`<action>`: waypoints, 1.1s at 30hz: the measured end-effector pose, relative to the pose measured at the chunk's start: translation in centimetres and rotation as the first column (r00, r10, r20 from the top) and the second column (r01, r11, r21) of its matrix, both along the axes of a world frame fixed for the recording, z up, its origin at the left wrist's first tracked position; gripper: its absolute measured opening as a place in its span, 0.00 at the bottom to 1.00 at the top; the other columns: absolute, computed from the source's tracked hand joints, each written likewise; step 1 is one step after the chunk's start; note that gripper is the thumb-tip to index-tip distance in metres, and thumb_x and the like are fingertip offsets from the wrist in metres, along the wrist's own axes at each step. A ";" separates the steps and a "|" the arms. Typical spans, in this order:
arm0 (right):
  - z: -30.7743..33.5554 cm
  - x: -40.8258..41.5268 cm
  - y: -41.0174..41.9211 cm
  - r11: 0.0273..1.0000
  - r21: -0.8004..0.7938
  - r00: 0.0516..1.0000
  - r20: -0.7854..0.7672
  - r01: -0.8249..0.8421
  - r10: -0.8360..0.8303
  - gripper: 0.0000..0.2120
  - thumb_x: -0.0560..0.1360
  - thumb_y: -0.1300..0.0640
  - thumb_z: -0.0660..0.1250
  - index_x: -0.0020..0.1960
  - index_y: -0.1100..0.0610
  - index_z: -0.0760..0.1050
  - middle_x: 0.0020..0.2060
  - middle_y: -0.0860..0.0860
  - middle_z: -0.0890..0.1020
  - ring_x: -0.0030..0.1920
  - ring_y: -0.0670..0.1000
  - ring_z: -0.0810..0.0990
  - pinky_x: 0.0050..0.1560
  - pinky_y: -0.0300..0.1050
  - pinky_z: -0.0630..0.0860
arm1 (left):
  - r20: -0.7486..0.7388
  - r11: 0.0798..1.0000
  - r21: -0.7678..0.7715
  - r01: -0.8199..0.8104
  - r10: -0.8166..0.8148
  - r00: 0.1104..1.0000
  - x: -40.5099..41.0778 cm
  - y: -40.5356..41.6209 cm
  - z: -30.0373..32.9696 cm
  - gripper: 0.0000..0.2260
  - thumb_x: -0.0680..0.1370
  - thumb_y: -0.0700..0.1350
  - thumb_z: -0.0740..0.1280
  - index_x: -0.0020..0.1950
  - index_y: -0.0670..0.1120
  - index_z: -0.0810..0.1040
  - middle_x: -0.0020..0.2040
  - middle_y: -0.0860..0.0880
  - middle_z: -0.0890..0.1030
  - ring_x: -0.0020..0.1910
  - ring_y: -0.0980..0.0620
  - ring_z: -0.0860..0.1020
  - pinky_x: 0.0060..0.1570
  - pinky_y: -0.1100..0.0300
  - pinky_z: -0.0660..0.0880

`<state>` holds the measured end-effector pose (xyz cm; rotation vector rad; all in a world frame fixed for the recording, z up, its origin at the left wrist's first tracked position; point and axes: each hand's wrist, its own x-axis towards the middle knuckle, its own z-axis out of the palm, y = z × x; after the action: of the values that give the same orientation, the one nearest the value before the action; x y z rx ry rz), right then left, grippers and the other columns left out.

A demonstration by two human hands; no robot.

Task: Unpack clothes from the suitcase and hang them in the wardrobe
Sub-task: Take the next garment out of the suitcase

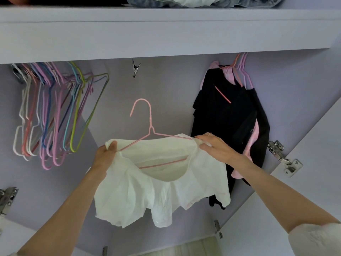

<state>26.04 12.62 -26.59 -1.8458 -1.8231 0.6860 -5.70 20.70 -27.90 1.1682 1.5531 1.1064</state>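
Both hands hold a white top [162, 191] open on a pink hanger [150, 132]: left hand [106, 154] pinches one shoulder, right hand [214, 146] tugs the other, apparently seating it before hanging in the wardrobe [166, 34].

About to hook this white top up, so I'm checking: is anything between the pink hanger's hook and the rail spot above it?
Nothing visible blocks it. Above the pink hanger, only a metal clip hangs; empty hangers sit left, black clothes right.
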 end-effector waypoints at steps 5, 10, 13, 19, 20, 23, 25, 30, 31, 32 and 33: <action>0.1 -0.5 0.2 0.997 0.069 0.943 0.332 -0.043 0.018 0.13 0.79 0.49 0.59 0.51 0.60 0.69 0.44 0.50 0.73 0.45 0.50 0.73 0.44 0.43 0.69 | 0.050 1.000 0.007 0.009 -0.009 0.999 0.3 -0.7 0.5 0.10 0.79 0.42 0.62 0.40 0.41 0.74 0.35 0.46 0.74 0.35 0.47 0.73 0.34 0.60 0.72; 0.0 -0.8 0.2 0.975 0.214 0.937 0.326 0.059 -0.128 0.12 0.81 0.49 0.55 0.45 0.57 0.64 0.37 0.51 0.73 0.37 0.54 0.73 0.37 0.46 0.66 | -0.092 0.983 0.117 0.144 -0.133 0.987 0.6 -1.8 0.8 0.15 0.79 0.50 0.63 0.46 0.37 0.76 0.37 0.46 0.75 0.41 0.48 0.72 0.43 0.55 0.68; 0.2 -0.4 0.1 0.958 0.251 0.943 0.263 0.140 -0.207 0.12 0.80 0.51 0.56 0.48 0.61 0.68 0.37 0.52 0.74 0.37 0.54 0.72 0.36 0.45 0.65 | -0.351 0.955 0.143 0.260 -0.197 0.916 1.6 -2.7 1.5 0.13 0.77 0.59 0.61 0.52 0.50 0.75 0.46 0.53 0.78 0.48 0.51 0.75 0.54 0.53 0.69; 1.3 0.7 -0.2 0.876 0.290 0.854 0.248 0.386 -0.458 0.14 0.79 0.49 0.58 0.53 0.58 0.74 0.46 0.56 0.80 0.48 0.59 0.78 0.45 0.49 0.72 | -0.513 0.857 0.350 0.379 -0.163 0.843 4.1 -3.2 2.2 0.17 0.79 0.45 0.62 0.68 0.44 0.70 0.66 0.46 0.73 0.67 0.47 0.69 0.67 0.57 0.62; 1.5 1.0 -0.3 0.854 0.287 0.830 0.241 0.434 -0.503 0.15 0.78 0.48 0.58 0.53 0.58 0.75 0.46 0.56 0.81 0.48 0.60 0.78 0.46 0.49 0.72 | -0.538 0.838 0.384 0.387 -0.138 0.832 4.6 -3.2 2.6 0.17 0.79 0.43 0.61 0.68 0.42 0.70 0.66 0.44 0.72 0.67 0.46 0.68 0.65 0.59 0.62; 2.3 2.1 -0.4 0.780 0.183 0.781 0.085 0.598 -0.619 0.14 0.76 0.48 0.61 0.52 0.57 0.77 0.48 0.55 0.81 0.50 0.59 0.78 0.47 0.47 0.71 | -0.606 0.740 0.511 0.437 -0.050 0.794 6.1 -3.6 4.7 0.14 0.79 0.38 0.60 0.64 0.40 0.72 0.62 0.42 0.74 0.63 0.43 0.70 0.61 0.63 0.62; 2.8 2.9 -0.5 0.744 0.090 0.749 -0.054 0.662 -0.660 0.13 0.76 0.49 0.62 0.53 0.57 0.77 0.50 0.55 0.80 0.51 0.59 0.78 0.50 0.47 0.73 | -0.641 0.653 0.588 0.477 0.017 0.767 7.1 -4.0 6.5 0.15 0.78 0.42 0.57 0.62 0.39 0.74 0.59 0.42 0.75 0.60 0.43 0.72 0.60 0.58 0.66; 4.5 3.9 -0.8 0.672 0.062 0.664 -0.243 0.738 -0.707 0.18 0.76 0.48 0.61 0.59 0.59 0.74 0.55 0.56 0.80 0.55 0.59 0.77 0.54 0.48 0.74 | -0.653 0.429 0.738 0.521 0.256 0.713 9.5 -5.2 10.6 0.16 0.75 0.40 0.55 0.59 0.40 0.75 0.60 0.40 0.75 0.62 0.43 0.70 0.59 0.51 0.69; 5.0 4.0 -0.8 0.654 0.069 0.645 -0.269 0.754 -0.715 0.19 0.77 0.47 0.60 0.60 0.60 0.73 0.56 0.56 0.79 0.56 0.60 0.77 0.54 0.47 0.73 | -0.643 0.387 0.758 0.526 0.306 0.702 9.9 -5.5 11.4 0.16 0.74 0.38 0.56 0.60 0.40 0.74 0.62 0.40 0.74 0.64 0.42 0.69 0.61 0.50 0.68; 5.5 4.1 -0.7 0.634 0.070 0.620 -0.313 0.770 -0.719 0.20 0.77 0.47 0.60 0.61 0.61 0.73 0.56 0.57 0.79 0.56 0.60 0.77 0.56 0.50 0.74 | -0.630 0.340 0.775 0.532 0.357 0.690 10.3 -5.6 12.1 0.17 0.73 0.36 0.56 0.61 0.40 0.73 0.64 0.40 0.73 0.67 0.41 0.67 0.64 0.48 0.66; 6.2 4.2 -0.7 0.615 0.066 0.594 -0.362 0.785 -0.719 0.21 0.76 0.48 0.59 0.61 0.61 0.72 0.56 0.57 0.79 0.56 0.60 0.77 0.57 0.52 0.74 | -0.617 0.296 0.787 0.541 0.404 0.675 10.6 -5.8 12.8 0.19 0.73 0.35 0.57 0.63 0.40 0.72 0.66 0.40 0.72 0.69 0.40 0.64 0.66 0.46 0.64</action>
<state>30.28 11.93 -20.38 -1.9793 -0.7189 0.3729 4.88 14.91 -15.05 2.8771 1.1769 1.7030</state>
